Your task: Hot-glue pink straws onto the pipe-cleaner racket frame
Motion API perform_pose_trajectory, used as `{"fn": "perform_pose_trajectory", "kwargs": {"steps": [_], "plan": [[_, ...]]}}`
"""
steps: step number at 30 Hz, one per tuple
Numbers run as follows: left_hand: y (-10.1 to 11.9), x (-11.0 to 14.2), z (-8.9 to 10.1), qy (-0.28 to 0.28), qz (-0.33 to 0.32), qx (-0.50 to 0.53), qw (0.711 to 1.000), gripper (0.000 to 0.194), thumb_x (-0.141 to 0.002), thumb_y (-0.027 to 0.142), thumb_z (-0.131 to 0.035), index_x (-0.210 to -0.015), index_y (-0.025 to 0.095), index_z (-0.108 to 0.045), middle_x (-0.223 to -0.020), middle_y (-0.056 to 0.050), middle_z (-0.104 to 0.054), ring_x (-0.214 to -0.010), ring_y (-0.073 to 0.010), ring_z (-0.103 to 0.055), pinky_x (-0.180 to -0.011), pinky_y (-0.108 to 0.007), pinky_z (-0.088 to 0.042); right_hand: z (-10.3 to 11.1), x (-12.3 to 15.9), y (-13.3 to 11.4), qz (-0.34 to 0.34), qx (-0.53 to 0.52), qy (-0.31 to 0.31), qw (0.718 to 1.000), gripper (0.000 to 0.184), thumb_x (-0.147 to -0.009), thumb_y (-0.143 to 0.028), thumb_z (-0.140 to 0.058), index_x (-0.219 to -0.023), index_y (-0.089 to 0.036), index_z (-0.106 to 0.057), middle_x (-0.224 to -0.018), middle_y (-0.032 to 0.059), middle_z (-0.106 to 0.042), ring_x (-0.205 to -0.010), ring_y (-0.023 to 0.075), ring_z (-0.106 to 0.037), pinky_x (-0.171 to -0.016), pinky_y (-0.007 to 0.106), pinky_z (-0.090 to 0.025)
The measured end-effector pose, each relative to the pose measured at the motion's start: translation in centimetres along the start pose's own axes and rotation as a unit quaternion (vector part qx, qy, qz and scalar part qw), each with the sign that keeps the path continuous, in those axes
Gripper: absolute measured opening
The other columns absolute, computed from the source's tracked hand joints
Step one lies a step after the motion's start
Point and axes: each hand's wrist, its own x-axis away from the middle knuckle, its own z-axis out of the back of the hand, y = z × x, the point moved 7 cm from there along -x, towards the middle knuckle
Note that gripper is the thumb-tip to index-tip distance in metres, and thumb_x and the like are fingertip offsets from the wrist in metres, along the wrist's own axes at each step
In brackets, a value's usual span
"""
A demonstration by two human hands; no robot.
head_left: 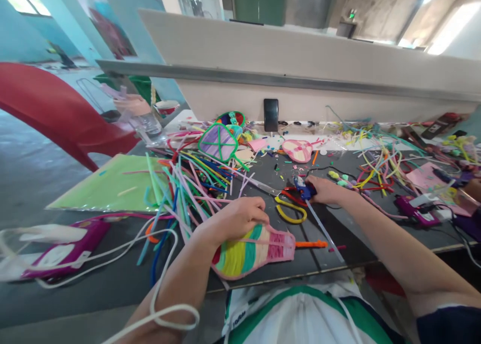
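Note:
A striped, balloon-shaped pipe-cleaner piece lies near the table's front edge, pink-rimmed, with an orange stem at its right end. My left hand is closed over its upper edge, fingers curled, fingertips partly hidden. My right hand grips a blue hot glue gun, its nozzle pointing away from me. Out of the gun's rear, a long translucent glue stick slants toward the table edge. Yellow-handled scissors lie between my hands.
Loose pipe cleaners heap up on the left beside a green plastic packet. A green-rimmed purple piece and a phone are behind. Purple power strips with white cables flank the work area. Another person's hand shows far right.

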Motion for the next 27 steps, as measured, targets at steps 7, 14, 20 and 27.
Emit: {"fn": "perform_pose_trajectory", "kwargs": {"steps": [7, 14, 20, 27], "plan": [[0.1, 0.2, 0.2, 0.007, -0.018, -0.019, 1.0, 0.033, -0.088, 0.011, -0.047, -0.095, 0.024, -0.077, -0.093, -0.004, -0.061, -0.081, -0.0133, -0.059, -0.077, -0.024, -0.044, 3.5, 0.8, -1.5, 0.04, -0.066, 0.046, 0.996, 0.031, -0.078, -0.026, -0.064, -0.108, -0.017, -0.064, -0.107, 0.0097, -0.067, -0.093, 0.021, -0.062, -0.082, 0.03, -0.044], [1.0, -0.2, 2.0, -0.015, 0.004, -0.035, 0.999, 0.03, -0.086, 0.009, -0.052, -0.094, 0.024, -0.077, -0.092, -0.002, -0.06, -0.079, -0.0117, -0.06, -0.075, -0.022, -0.044, 6.3, 0.2, -8.3, 0.077, -0.23, 0.128, 0.962, 0.02, -0.089, -0.033, -0.049, -0.083, -0.018, -0.061, -0.071, 0.0003, -0.062, -0.065, 0.0142, -0.054, -0.062, 0.024, -0.038], [1.2, -1.7, 4.6, -0.015, 0.001, -0.137, 0.99, 0.028, -0.088, 0.012, -0.054, -0.093, 0.025, -0.078, -0.087, -0.003, -0.061, -0.078, -0.0134, -0.059, -0.072, -0.024, -0.043, 3.3, -0.9, -12.7, 0.117, -0.244, 0.135, 0.953, 0.036, -0.093, -0.033, -0.043, -0.06, -0.02, -0.048, -0.056, -0.0023, -0.045, -0.057, 0.0135, -0.041, -0.059, 0.027, -0.028], [0.9, -2.2, 4.5, 0.008, 0.004, -0.189, 0.982, 0.028, -0.089, 0.012, -0.051, -0.092, 0.025, -0.076, -0.088, -0.004, -0.061, -0.081, -0.0149, -0.057, -0.074, -0.027, -0.042, -1.6, -0.6, -12.1, 0.094, -0.366, 0.059, 0.924, 0.015, -0.081, -0.02, -0.058, -0.091, -0.019, -0.069, -0.085, 0.0038, -0.071, -0.077, 0.0169, -0.061, -0.07, 0.028, -0.043]]}}
